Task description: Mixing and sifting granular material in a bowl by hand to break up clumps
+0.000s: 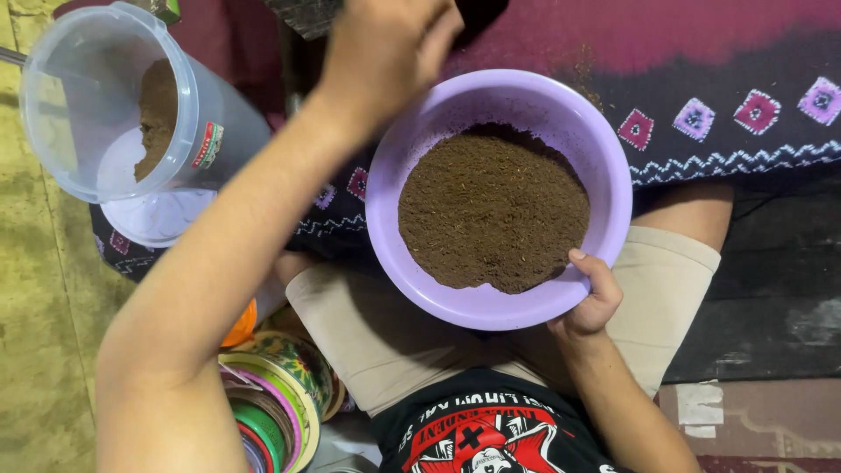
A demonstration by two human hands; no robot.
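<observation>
A lilac plastic bowl [455,114] rests on my lap, half filled with fine dark brown powder [495,219]. My right hand [591,298] grips the bowl's near rim, thumb hooked over the inside edge. My left arm crosses from the lower left, and my left hand [385,44] hovers beyond the bowl's far left rim. Its fingers are bunched together, seen from the back, and nothing shows in them. A clear plastic jar [96,96] lies tilted just left of that arm, with some brown powder [156,114] inside.
A white lid [158,219] lies under the jar. A stack of colourful round containers [276,407] sits at the lower left beside my knee. A dark patterned cloth [727,114] spreads behind the bowl. Yellow-green flooring [35,333] runs along the left.
</observation>
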